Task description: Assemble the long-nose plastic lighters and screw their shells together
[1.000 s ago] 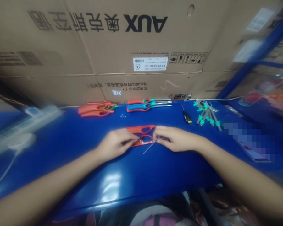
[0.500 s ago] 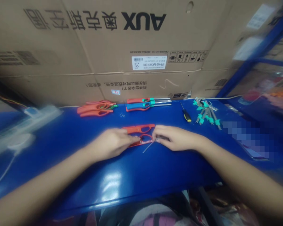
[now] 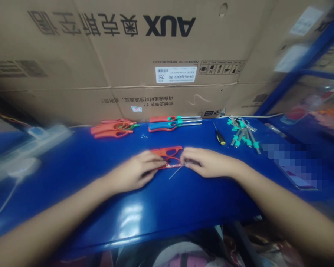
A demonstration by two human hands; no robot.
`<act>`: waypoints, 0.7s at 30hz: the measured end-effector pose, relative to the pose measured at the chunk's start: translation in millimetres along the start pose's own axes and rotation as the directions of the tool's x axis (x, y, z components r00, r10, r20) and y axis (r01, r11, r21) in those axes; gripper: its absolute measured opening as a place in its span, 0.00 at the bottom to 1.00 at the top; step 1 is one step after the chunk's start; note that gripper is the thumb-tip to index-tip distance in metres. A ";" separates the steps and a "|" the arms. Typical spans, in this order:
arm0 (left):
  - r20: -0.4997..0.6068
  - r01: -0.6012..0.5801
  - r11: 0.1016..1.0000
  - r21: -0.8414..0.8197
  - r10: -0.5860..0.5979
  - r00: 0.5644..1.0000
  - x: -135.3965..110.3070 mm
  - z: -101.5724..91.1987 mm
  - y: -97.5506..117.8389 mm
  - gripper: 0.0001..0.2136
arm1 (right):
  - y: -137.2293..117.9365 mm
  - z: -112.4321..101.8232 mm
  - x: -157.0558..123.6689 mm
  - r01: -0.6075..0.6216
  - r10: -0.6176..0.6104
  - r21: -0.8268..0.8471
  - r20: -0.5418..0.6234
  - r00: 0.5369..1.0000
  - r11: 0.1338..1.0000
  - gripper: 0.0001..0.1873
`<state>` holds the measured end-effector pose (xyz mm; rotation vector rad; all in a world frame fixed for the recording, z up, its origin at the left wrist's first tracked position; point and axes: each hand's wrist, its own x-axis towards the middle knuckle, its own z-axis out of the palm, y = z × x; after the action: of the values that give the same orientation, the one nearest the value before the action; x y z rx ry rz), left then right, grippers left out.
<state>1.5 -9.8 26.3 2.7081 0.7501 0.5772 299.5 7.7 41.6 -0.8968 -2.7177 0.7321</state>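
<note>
Two orange lighter handle shells lie side by side in front of me: a farther shell [image 3: 163,151] and a nearer shell [image 3: 176,159]. My left hand [image 3: 140,168] is closed on the nearer shell, thumb and fingertips pinching near its trigger loop and hiding its left end. My right hand [image 3: 202,161] pinches thin pieces at the shell's right end. A pale wire runs along the shell into those fingers, and a thin grey rod [image 3: 174,173] sticks out from them toward me. The exact part between my right fingertips is hidden.
Behind lie orange handles [image 3: 111,128], assembled long-nose lighters [image 3: 163,125], tiny screws [image 3: 144,137], a black-yellow screwdriver [image 3: 219,137] and metal tubes with teal fittings [image 3: 245,135]. A white power strip [image 3: 55,135] stands at left, a blurred flat object [image 3: 303,181] at right. Cardboard [image 3: 100,74] backs the blue table [image 3: 122,207].
My left hand has shifted and rolled slightly, its fingers bunching closer over the nearer shell. My right hand stays almost in the same place with the thin rod.
</note>
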 end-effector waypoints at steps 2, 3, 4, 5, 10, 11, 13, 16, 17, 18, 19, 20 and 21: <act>-0.001 0.004 1.000 -0.003 -0.004 1.000 -0.5 2.6 -1.9 0.20 | 1.4 -0.3 -0.6 0.004 -0.004 0.001 -0.005 1.000 1.000 0.07; 0.003 0.006 1.000 0.002 -0.006 1.000 -0.8 3.5 -2.3 0.21 | 2.0 -0.3 -0.7 0.007 -0.007 0.003 -0.008 1.000 1.000 0.07; 0.004 0.005 1.000 0.009 -0.005 1.000 -0.9 4.1 -2.5 0.21 | 2.3 -0.3 -0.8 0.011 -0.011 0.006 -0.010 1.000 1.000 0.07; 0.005 0.006 1.000 0.018 -0.006 1.000 -1.0 4.5 -2.6 0.21 | 2.5 -0.3 -0.6 0.011 -0.011 0.010 -0.015 1.000 1.000 0.07; 0.022 0.020 0.999 0.046 -0.021 1.000 -0.4 3.2 -1.1 0.18 | 2.7 -1.0 0.6 -0.052 0.056 0.067 -0.066 0.996 0.996 0.07; 0.032 0.023 0.999 0.050 -0.025 0.999 -0.2 2.2 -0.4 0.18 | 2.8 -1.5 0.7 -0.065 0.071 0.075 -0.076 0.995 0.995 0.07; 0.050 0.035 0.998 0.056 -0.037 0.998 0.2 0.1 1.2 0.17 | 3.1 -2.9 0.6 -0.075 0.081 0.073 -0.085 0.993 0.994 0.05; 0.068 0.055 0.996 0.063 -0.059 0.996 0.2 -2.3 3.2 0.16 | 3.4 -4.9 0.2 -0.054 0.059 0.056 -0.081 0.995 0.997 0.03; 0.071 0.058 0.996 0.064 -0.062 0.996 0.1 -2.8 3.5 0.16 | 3.4 -5.5 0.1 -0.042 0.046 0.048 -0.080 0.996 0.998 0.04; 0.072 0.061 0.996 0.065 -0.065 0.995 0.0 -3.1 3.7 0.16 | 3.3 -6.0 0.1 -0.027 0.030 0.038 -0.081 0.996 0.999 0.05; 0.071 0.064 0.996 0.066 -0.068 0.995 -0.1 -3.3 3.7 0.16 | 3.1 -6.5 0.1 -0.013 0.015 0.026 -0.083 0.996 1.000 0.06; 0.071 0.069 0.995 0.068 -0.074 0.995 -0.1 -3.4 3.7 0.16 | 2.8 -6.9 0.2 0.000 0.001 0.010 -0.085 0.996 1.000 0.07; 0.072 0.075 0.995 0.070 -0.080 0.994 -0.2 -3.3 3.7 0.16 | 2.5 -7.3 0.3 0.009 -0.009 -0.005 -0.086 0.996 1.000 0.08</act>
<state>1.5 -12.4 30.5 2.7304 0.8655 0.4381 302.9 12.4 46.6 -0.8955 -2.6478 0.6700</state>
